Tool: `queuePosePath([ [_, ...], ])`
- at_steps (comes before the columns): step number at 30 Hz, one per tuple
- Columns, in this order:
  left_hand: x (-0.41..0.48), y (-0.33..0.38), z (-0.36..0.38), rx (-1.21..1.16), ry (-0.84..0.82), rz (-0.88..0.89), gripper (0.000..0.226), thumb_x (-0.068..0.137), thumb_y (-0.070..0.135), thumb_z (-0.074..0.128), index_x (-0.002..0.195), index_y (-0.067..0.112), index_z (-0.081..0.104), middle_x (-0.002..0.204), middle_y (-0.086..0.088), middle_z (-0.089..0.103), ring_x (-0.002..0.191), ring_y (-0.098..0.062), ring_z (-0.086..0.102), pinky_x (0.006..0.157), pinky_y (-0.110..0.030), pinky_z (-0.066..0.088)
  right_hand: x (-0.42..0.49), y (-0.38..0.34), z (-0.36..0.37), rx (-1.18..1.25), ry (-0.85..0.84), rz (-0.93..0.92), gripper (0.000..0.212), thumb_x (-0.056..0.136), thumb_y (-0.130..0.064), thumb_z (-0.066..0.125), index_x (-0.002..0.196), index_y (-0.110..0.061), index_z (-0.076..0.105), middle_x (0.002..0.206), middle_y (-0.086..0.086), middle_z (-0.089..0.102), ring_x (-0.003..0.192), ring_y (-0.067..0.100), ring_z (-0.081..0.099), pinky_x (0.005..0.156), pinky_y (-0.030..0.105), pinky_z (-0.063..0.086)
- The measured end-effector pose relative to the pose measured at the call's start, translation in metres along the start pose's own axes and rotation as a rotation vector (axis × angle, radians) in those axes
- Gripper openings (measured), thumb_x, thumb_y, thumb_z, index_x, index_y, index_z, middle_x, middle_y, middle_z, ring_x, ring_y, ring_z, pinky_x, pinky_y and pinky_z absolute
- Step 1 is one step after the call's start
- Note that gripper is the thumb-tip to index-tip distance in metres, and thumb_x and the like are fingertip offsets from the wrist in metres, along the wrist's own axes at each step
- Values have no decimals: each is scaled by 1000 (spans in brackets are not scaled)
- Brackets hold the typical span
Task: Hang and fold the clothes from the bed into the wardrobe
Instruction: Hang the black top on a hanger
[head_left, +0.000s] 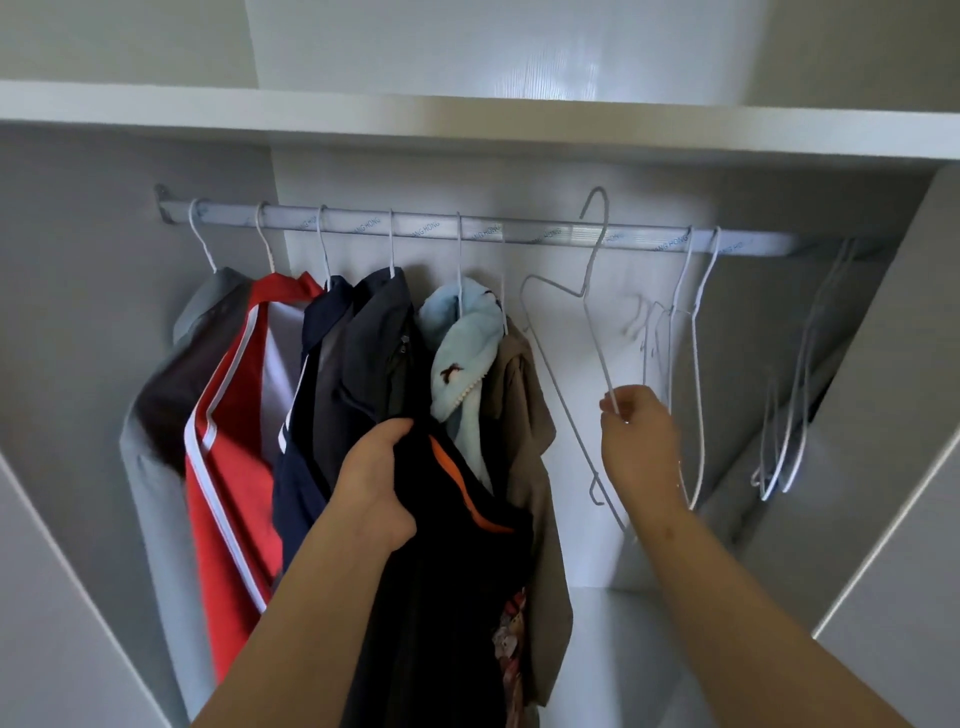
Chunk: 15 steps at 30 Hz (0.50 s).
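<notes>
My left hand (376, 483) grips a black garment (452, 597) with an orange stripe and a printed patch, held up in front of the hanging clothes. My right hand (639, 431) pinches a white wire hanger (587, 291) by its lower edge; the hanger is tilted, its hook lifted above the metal rail (545, 234) and off it. Several garments hang on the left half of the rail: grey (156, 415), red (228, 467), navy (306, 415), dark grey (374, 353), light blue (462, 353) and brown (524, 415).
Two empty wire hangers (696, 338) hang on the rail right of my hand, and several more (800, 395) hang at its far right end. A white shelf (467, 119) runs above the rail. The wardrobe's side walls close in left and right.
</notes>
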<state>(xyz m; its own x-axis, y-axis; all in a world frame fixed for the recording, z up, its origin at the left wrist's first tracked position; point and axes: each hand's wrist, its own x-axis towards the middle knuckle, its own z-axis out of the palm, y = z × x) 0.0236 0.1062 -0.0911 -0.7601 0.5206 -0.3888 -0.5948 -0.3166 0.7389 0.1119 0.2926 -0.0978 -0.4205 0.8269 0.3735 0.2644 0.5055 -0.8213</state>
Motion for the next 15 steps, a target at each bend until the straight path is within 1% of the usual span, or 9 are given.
queuePosePath([
  [1,-4,0,-3,13,-19,-4,27,90,27,53,92,5,68,70,-12,72,64,-27,69,55,-32,51,-11,3,0,14,-3,17,16,93,-9,48,106,-11,59,97,5,61,83,18,52,75,25,39],
  [2,-8,-1,-6,32,-29,-5,26,91,26,53,89,5,68,68,-12,71,59,-25,69,53,-31,51,-21,6,0,33,-6,35,12,93,-9,50,100,-13,58,91,3,60,82,19,53,75,25,39],
  [3,-13,-2,-10,55,-32,0,25,91,26,53,87,6,68,67,-11,71,57,-24,69,53,-31,51,-33,9,-1,61,-12,54,10,91,-8,50,93,-16,56,85,1,59,78,18,55,71,25,40],
  [5,-20,-5,-20,104,-15,24,22,89,25,56,89,7,68,72,-11,72,64,-26,69,58,-32,51,-58,16,-3,94,-32,78,17,88,-5,48,80,-20,49,75,0,56,66,14,52,56,24,41],
  [7,-28,-9,-33,150,-5,55,20,88,24,57,91,7,68,73,-10,72,70,-25,68,60,-32,51,-85,20,-6,103,-29,100,21,85,-2,46,72,-19,46,69,2,54,58,13,46,51,23,38],
  [10,-43,-19,-53,186,-34,50,19,88,20,57,78,8,67,61,-7,71,53,-19,68,50,-25,50,-136,27,-10,150,53,178,16,80,3,47,67,-7,43,61,4,46,56,15,39,52,26,33],
  [11,-48,-23,-59,184,-40,44,20,88,19,56,74,8,66,60,-8,70,51,-18,67,48,-24,50,-153,30,-12,186,80,187,16,79,5,48,67,-3,42,59,4,43,55,14,36,50,25,31],
  [13,-57,-31,-70,197,-40,37,20,88,18,56,73,9,66,63,-9,69,54,-19,67,50,-25,50,-186,38,-18,264,110,176,19,78,9,50,65,-1,41,56,2,38,51,10,33,46,18,30],
  [15,-64,-38,-80,253,-53,35,15,87,19,57,78,12,67,63,-6,71,57,-17,68,54,-26,49,-209,41,-23,342,80,205,20,80,9,52,69,-7,46,55,0,41,47,6,36,44,12,33],
])
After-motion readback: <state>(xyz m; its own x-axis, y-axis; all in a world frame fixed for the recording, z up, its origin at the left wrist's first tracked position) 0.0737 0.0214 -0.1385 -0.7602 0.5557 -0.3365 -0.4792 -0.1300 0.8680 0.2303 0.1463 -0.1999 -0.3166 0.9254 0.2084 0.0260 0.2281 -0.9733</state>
